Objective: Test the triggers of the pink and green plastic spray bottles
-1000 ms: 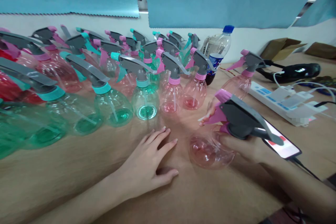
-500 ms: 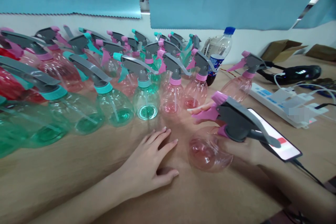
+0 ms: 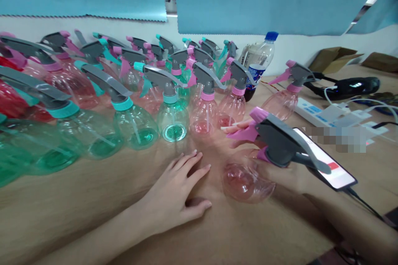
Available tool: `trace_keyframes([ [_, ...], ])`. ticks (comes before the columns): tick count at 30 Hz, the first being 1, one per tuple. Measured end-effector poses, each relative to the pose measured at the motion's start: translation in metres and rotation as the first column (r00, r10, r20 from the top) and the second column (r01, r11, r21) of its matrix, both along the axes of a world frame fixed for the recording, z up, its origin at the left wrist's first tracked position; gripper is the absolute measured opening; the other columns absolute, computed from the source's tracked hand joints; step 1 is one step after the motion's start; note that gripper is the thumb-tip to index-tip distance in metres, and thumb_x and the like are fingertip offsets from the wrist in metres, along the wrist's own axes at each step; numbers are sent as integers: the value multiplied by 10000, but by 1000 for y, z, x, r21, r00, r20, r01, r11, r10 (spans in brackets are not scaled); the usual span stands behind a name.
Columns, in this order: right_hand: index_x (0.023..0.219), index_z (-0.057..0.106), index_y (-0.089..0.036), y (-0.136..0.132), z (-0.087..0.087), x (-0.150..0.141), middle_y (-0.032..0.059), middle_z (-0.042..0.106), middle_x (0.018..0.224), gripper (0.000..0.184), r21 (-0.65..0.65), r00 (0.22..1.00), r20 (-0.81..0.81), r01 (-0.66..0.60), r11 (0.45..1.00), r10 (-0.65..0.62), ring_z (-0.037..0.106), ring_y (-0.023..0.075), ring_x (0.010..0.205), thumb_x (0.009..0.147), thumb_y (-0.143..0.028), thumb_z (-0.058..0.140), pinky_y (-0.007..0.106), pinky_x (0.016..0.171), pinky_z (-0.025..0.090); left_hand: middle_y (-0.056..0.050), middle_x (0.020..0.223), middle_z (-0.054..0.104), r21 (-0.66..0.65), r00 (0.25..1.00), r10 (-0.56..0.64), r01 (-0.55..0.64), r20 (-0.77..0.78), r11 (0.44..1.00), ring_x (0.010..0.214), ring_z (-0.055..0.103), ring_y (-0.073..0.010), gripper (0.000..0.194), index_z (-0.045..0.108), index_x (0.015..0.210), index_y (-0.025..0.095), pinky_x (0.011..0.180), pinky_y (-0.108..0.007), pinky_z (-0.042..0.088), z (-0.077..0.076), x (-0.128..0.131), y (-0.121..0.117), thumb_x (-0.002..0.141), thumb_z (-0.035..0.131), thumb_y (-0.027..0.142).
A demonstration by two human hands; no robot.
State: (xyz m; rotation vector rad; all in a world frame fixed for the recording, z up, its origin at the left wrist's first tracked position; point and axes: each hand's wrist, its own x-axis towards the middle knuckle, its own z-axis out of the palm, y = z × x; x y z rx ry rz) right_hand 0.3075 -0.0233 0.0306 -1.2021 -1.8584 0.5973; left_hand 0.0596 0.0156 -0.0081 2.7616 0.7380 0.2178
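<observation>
My right hand (image 3: 264,165) grips a pink spray bottle (image 3: 245,182) around its neck. The bottle's grey head and pink trigger show above the hand, with a finger stretched along the trigger. Much of the hand is hidden behind the head and seen through the clear body. Flat on the table lies my left hand (image 3: 178,190), fingers spread, holding nothing. Just beyond it stand a green spray bottle (image 3: 172,118) with a turquoise collar and a pink-collared spray bottle (image 3: 203,114).
Rows of spray bottles fill the table's left and back. A soda bottle (image 3: 259,62) stands behind them. On the right are another pink spray bottle (image 3: 281,101), a white power strip (image 3: 314,114) with plugs, a lit phone (image 3: 336,176) on a cable, and a cardboard box (image 3: 334,60).
My right hand with the spray bottle has shifted slightly left, its finger now straighter along the trigger. The left hand stays in place. The view has moved a little.
</observation>
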Motion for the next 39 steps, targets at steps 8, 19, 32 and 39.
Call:
trace_keyframes([
  [8,748,605,-255,-2,6,0,43,689,903,125,59,998,-54,32,998,-29,663,234,956,815,-357,577,423,896,530,-160,1491,329,9,1000,-3,3,-5,1000,1368,286,-338,629,459,1364,169,1062,-549,291,0,0,0,832,599,474],
  [19,703,594,-261,-2,7,-3,31,690,844,100,84,996,-61,66,994,-61,667,226,926,782,-323,598,407,866,543,-157,1485,341,0,1000,-6,6,15,1000,1360,300,-350,626,466,1358,175,1059,-565,286,-1,-1,0,824,615,465],
  [32,613,560,-255,-1,15,-10,20,683,819,132,130,994,-70,96,987,-87,678,215,848,744,-249,558,384,762,575,-159,1480,346,23,1000,-9,9,20,1000,1352,310,-348,626,466,1359,168,1054,-543,305,-1,-1,0,822,620,451],
  [39,684,568,-258,-6,21,-7,-16,640,681,100,70,992,-111,65,995,-57,681,197,765,689,-159,557,333,682,588,-147,1490,334,29,1000,-12,12,7,1000,1358,299,-342,619,451,1367,186,1058,-543,295,-3,-2,2,834,599,463],
])
